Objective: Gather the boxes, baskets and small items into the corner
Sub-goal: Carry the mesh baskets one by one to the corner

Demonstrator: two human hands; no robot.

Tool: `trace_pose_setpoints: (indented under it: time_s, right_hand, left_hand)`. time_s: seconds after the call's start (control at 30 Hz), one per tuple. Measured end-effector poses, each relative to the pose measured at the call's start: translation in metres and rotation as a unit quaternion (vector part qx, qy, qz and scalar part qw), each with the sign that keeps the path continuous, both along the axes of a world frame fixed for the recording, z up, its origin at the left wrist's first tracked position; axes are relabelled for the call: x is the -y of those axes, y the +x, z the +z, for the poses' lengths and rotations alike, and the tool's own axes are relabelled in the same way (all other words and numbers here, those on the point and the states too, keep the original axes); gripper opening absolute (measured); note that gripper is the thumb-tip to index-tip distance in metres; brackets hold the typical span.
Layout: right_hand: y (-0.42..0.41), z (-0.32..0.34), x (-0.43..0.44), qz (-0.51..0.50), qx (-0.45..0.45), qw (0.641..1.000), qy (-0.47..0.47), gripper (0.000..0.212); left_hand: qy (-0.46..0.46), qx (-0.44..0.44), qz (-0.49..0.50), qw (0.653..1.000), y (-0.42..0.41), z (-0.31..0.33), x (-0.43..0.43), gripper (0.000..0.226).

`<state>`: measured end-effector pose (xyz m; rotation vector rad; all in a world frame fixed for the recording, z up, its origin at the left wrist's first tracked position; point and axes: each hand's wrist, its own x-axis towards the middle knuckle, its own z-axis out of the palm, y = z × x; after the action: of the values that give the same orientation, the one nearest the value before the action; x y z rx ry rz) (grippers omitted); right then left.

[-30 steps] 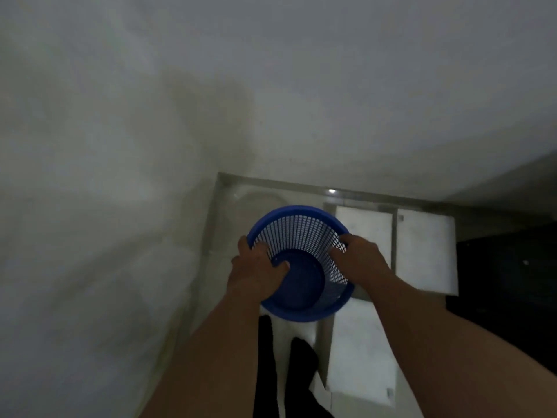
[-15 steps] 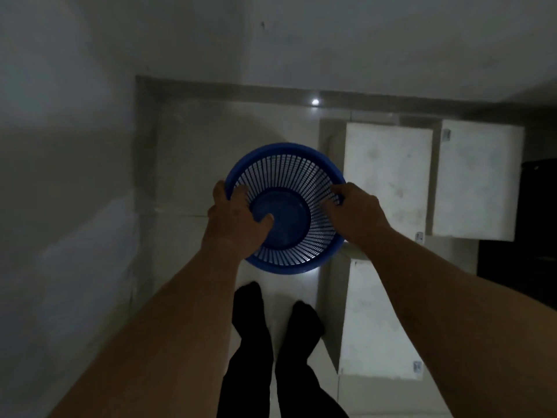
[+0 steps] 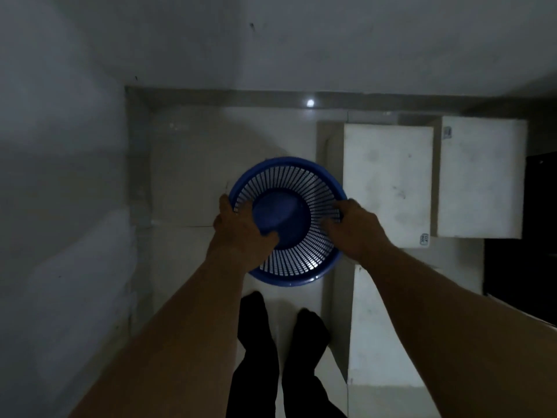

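**Legs, 2.** Dark trousers (image 3: 256, 357), at 6 o'clock, standing on pale floor tiles (image 3: 187, 260).

**Forearms, 2.** Bare, reaching in from 7 and 4 o'clock towards the centre.

**Hands, 2.** Left hand (image 3: 241, 227) grips the basket's 9 o'clock rim, with the thumb inside against the mesh and the fingers curled over the outside. Right hand (image 3: 355, 227) grips the 3 o'clock rim, with the fingers wrapped over the edge and the thumb lying inside.

**Blue basket, 1.** Blue basket (image 3: 289, 263) is round, with slotted walls and a solid base, mouth up, nothing in it. It sits at the centre, just beyond the feet and between both hands. Whether it touches the floor cannot be told.

**White boxes, 3.** Near box (image 3: 388, 327) is at 5 o'clock, just beside the right leg. Middle box (image 3: 388, 185) is at 2 o'clock, close to the basket's right rim. Far box (image 3: 482, 176) is just beside it, further towards 3 o'clock.

**Walls, 2.** They meet in a corner (image 3: 129, 92) at 10 o'clock, well apart from the basket.

**Light reflection, 1.** Bright spot (image 3: 310, 102) on the skirting at 12 o'clock.
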<state>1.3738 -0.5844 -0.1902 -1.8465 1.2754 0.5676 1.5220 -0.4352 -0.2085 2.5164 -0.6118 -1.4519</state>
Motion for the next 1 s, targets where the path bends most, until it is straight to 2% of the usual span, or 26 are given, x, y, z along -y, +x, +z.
trace_pose_setpoints:
  time_s: [0.2,0.3,0.4,0.5,0.67,0.77,0.9,1.0]
  right_hand:
    - [-0.005,0.008,-0.002,0.02,-0.012,1.0,0.014,0.05]
    - [-0.009,0.018,-0.005,0.046,0.005,0.999,-0.007,0.046]
    - [-0.01,0.05,-0.013,0.065,0.022,0.998,-0.011,0.044]
    - [-0.006,0.105,-0.024,0.082,0.027,0.996,-0.011,0.048]
    - [0.008,0.234,-0.049,0.103,0.078,0.99,-0.049,0.044]
    - [0.012,0.309,-0.068,0.095,0.099,0.989,-0.062,0.048]
    - [0.012,0.382,-0.086,0.076,0.13,0.984,-0.09,0.04]
    - [0.008,0.42,-0.098,0.053,0.12,0.985,-0.113,0.049]
  left_hand:
    - [0.037,-0.03,-0.016,0.999,-0.006,0.001,-0.01,0.097]
    - [0.063,0.008,-0.056,0.996,-0.014,0.014,-0.012,0.098]
    - [0.043,0.052,-0.107,0.992,-0.023,0.047,-0.014,0.09]
    - [0.019,0.061,-0.135,0.989,-0.026,0.103,-0.009,0.083]
    - [-0.028,0.132,-0.171,0.976,-0.024,0.245,-0.005,0.077]
    - [-0.054,0.169,-0.183,0.967,-0.018,0.323,-0.012,0.074]
    - [-0.078,0.185,-0.213,0.956,-0.017,0.392,-0.023,0.07]
    - [-0.096,0.204,-0.255,0.94,-0.022,0.424,-0.03,0.067]
